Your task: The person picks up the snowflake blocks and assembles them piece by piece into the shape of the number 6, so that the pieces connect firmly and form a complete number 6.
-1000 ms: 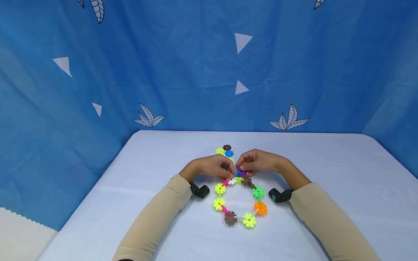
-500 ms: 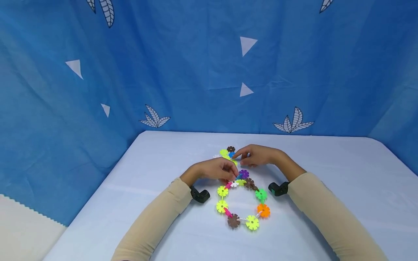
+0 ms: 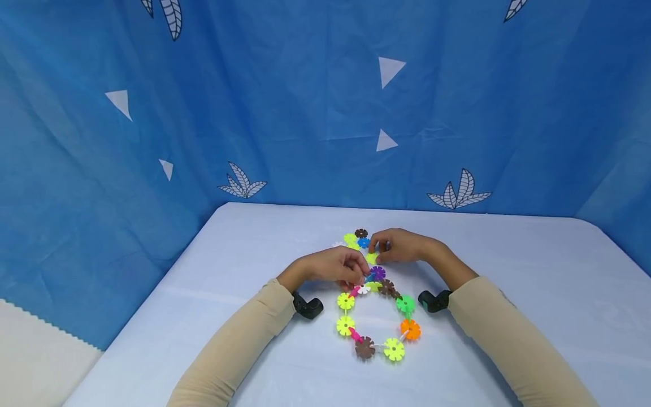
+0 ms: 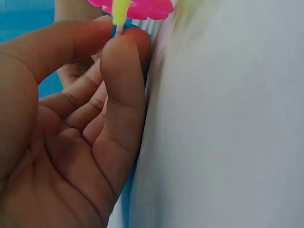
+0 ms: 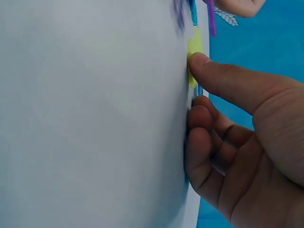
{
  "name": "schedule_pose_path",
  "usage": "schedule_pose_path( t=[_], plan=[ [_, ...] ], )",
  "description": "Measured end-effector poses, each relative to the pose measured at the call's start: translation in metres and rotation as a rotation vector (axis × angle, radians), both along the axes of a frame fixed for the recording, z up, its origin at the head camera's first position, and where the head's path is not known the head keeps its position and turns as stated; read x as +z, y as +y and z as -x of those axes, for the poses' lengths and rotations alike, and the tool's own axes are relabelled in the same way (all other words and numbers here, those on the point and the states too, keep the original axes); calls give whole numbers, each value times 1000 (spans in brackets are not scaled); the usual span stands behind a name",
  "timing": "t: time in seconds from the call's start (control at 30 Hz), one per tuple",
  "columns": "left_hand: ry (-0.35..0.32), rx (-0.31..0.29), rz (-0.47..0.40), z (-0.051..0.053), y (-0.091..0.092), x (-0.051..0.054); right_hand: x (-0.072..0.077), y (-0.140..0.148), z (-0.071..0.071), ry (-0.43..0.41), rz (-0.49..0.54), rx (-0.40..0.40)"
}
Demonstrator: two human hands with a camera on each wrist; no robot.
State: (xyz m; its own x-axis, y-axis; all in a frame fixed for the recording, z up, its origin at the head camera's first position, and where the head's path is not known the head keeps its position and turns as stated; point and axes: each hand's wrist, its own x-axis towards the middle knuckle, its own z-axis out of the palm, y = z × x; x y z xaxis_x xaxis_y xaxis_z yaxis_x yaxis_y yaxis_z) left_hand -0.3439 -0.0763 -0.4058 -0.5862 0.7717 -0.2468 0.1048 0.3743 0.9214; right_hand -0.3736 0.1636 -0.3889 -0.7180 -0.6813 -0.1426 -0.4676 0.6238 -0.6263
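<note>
On the white table lies a ring-shaped chain of interlocking plastic snowflake discs (image 3: 346, 325) in several colours. At its far side my left hand (image 3: 333, 267) pinches the chain between thumb and finger. White and yellow-green pieces show at those fingertips in the left wrist view, below a pink disc (image 4: 149, 8). A purple disc (image 3: 378, 273) and a blue one stand out beyond the ring there. Just past them, my right hand (image 3: 402, 246) holds a loose yellow disc (image 3: 372, 258) by thumb and fingertips, low over the cloth. The fingers partly hide this disc.
Loose discs lie behind the hands: a brown disc (image 3: 361, 233), a blue disc (image 3: 363, 243), yellow ones and a white one, partly behind my left hand. Black wrist cameras (image 3: 308, 307) sit under both wrists. A blue curtain (image 3: 305, 113) hangs beyond the table.
My right hand has left the purple disc, reached to the loose pile and drawn a yellow disc slightly away from it. The left hand has stayed at the chain. The head view has shifted slightly.
</note>
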Motion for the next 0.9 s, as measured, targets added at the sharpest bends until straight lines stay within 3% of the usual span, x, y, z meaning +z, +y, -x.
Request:
schedule_pose_path(
  t=[0.23,0.43,0.6,0.9],
  plan=[
    [75,35,43,-1,5,1,-3,11,-5,17,55,-35],
    [125,55,83,-1,5,2,3,25,-12,-80,128,-92],
    [139,53,86,-1,3,1,7,31,-17,-131,145,-84],
    [96,52,70,0,1,-2,3,26,-22,-79,157,-34]
  ],
)
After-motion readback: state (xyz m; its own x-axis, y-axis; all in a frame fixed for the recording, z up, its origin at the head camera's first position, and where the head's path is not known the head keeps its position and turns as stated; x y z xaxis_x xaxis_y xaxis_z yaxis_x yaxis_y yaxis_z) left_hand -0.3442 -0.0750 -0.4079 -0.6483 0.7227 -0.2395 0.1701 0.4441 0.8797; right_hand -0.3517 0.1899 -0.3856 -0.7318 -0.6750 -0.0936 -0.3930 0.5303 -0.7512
